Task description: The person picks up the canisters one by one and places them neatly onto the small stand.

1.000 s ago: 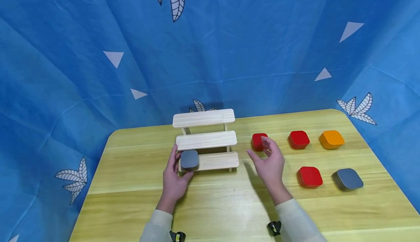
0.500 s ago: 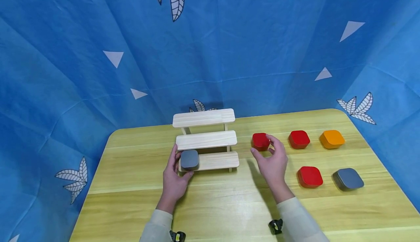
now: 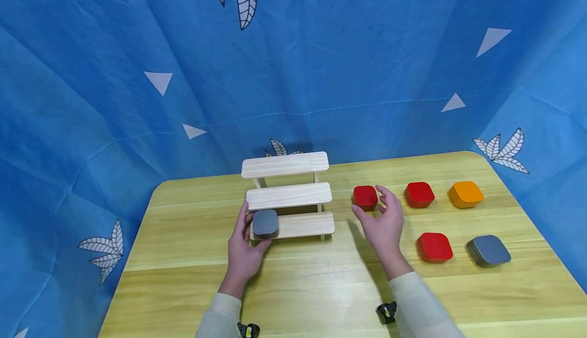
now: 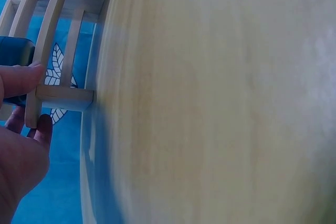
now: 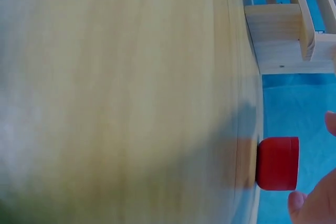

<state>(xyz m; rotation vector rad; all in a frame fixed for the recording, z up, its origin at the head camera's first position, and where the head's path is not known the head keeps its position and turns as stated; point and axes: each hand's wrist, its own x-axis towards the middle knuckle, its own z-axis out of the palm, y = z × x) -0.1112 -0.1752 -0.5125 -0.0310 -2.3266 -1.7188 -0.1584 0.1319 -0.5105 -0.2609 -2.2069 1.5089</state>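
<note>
A grey rounded box [image 3: 265, 223] sits at the left end of the lowest tier of a three-tier wooden shelf [image 3: 304, 224]. My left hand [image 3: 244, 261] holds it, thumb in front and fingers round its left side. In the left wrist view the thumb lies across the dark box [image 4: 16, 51] at the edge of the tier, other fingertips by the tier's end. Just right of the shelf, my right hand [image 3: 384, 226] hovers beside a red rounded box [image 3: 365, 198], thumb and fingers spread apart. The right wrist view shows that red box [image 5: 278, 163] standing on the table, a gap between it and the fingertips.
Further right on the wooden table [image 3: 183, 277] stand two more red boxes, one behind [image 3: 419, 195] and one nearer [image 3: 434, 248]. An orange box [image 3: 465, 194] and another grey box [image 3: 488, 250] are at the far right. A blue patterned cloth [image 3: 348, 73] hangs behind.
My right hand has shifted slightly to the right, so more of the nearest red box shows. My left hand and the grey box on the shelf have stayed in place.
</note>
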